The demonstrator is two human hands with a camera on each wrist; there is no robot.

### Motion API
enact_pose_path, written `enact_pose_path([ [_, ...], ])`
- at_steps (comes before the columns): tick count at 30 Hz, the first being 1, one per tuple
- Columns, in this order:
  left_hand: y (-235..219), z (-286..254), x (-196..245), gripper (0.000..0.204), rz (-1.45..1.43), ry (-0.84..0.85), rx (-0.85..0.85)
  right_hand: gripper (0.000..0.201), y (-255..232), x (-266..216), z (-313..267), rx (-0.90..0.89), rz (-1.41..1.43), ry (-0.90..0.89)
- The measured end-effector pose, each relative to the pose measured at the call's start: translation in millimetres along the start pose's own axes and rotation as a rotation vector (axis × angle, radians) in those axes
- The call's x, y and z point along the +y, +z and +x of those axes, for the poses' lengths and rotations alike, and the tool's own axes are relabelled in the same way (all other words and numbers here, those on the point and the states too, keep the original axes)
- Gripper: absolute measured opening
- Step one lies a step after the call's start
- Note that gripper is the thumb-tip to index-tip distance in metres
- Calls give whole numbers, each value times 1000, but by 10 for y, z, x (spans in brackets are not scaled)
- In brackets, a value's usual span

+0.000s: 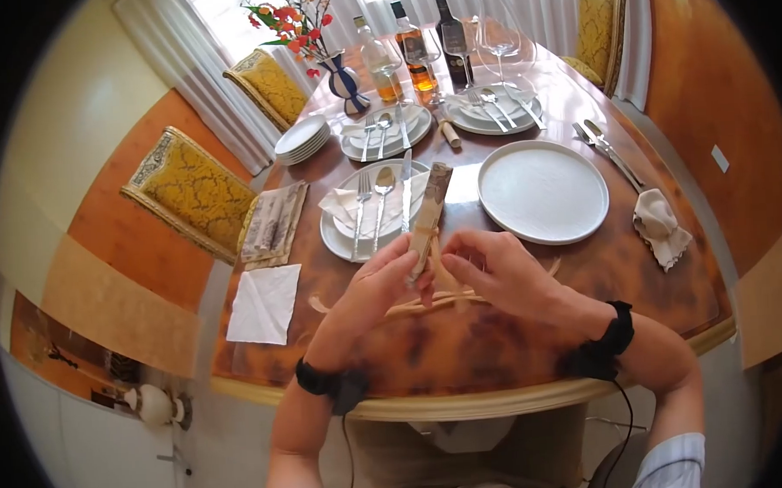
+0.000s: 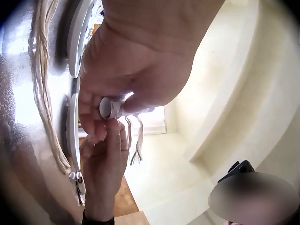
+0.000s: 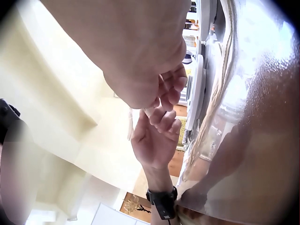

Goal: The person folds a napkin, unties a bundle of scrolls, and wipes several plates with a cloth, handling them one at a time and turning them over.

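Observation:
In the head view, a rolled napkin (image 1: 438,190) with a brown floral print slants up from my left hand (image 1: 379,279), which grips its lower part between thumb and fingers. A beige raffia ribbon (image 1: 423,231) goes round the roll. My right hand (image 1: 501,270) is close at the roll's right side, thumb and fingertips pinching the ribbon. The left wrist view shows the open round end of the roll (image 2: 107,108) and two loose ribbon tails (image 2: 136,140) hanging beyond it. Below my hands, more raffia strands (image 1: 476,300) lie across the table, also seen as a strand bundle (image 3: 215,101) in the right wrist view.
A large plate (image 1: 543,189) lies right of centre. Set plates (image 1: 328,238) hold cutlery and napkins, with another napkin roll (image 1: 450,134) between. Folded napkins (image 1: 272,223) and a white cloth (image 1: 264,305) lie left. Wine glasses (image 1: 498,39), bottles (image 1: 413,47) and a vase (image 1: 345,80) stand behind.

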State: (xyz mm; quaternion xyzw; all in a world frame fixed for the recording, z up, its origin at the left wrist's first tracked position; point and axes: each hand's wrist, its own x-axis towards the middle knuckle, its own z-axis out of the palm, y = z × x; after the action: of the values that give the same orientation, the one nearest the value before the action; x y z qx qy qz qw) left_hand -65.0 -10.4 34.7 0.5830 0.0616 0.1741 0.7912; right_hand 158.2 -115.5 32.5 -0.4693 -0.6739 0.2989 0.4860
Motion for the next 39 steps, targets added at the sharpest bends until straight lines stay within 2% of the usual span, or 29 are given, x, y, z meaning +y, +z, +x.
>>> enact_pose_path([
  [2, 49, -21, 18, 42, 81, -54, 121, 23, 23, 44, 11, 3, 116, 26],
  [5, 111, -20, -13, 42, 153, -84, 141, 21, 44, 94, 20, -33, 214, 41],
  [8, 194, 44, -58, 31, 329, 7, 254, 16, 11, 155, 23, -127, 182, 99],
  [11, -117, 56, -151, 30, 229, 96, 418, 16, -57, -43, -59, -387, 135, 27],
  [14, -317, 19, -79, 28, 248, 197, 548, 21, -21, -196, -114, -974, 199, -151],
  [17, -484, 20, -5, 29, 286, 251, 652, 24, -3, -269, -154, -1084, 249, -11],
  [20, -528, -50, 88, 28, 332, 346, 763, 21, -362, -440, -53, -910, 85, 252],
  [23, -665, -125, 190, 22, 433, 439, 846, 19, -613, -363, 45, -778, -437, 320],
  [26, -920, -230, 274, 21, 467, 459, 994, 21, -738, -69, 108, -776, -368, 257],
  [29, -1026, -326, 322, 21, 425, 434, 1059, 21, -677, -149, 127, -569, -228, 173],
  [32, -1043, -351, 348, 22, 385, 448, 1073, 17, -554, -212, 104, -363, 102, 142],
  [33, -1056, -369, 367, 22, 383, 468, 1075, 18, -551, -173, 114, -352, 52, 143],
  [36, -1082, -534, 500, 23, 348, 474, 1121, 17, -464, 31, 60, -106, -761, -95],
  [37, -1090, -584, 563, 24, 333, 464, 1139, 17, -453, 39, 85, -127, -773, -16],
  [39, -1290, -750, 705, 24, 357, 452, 1165, 17, -472, -37, 87, -149, -672, 2],
])
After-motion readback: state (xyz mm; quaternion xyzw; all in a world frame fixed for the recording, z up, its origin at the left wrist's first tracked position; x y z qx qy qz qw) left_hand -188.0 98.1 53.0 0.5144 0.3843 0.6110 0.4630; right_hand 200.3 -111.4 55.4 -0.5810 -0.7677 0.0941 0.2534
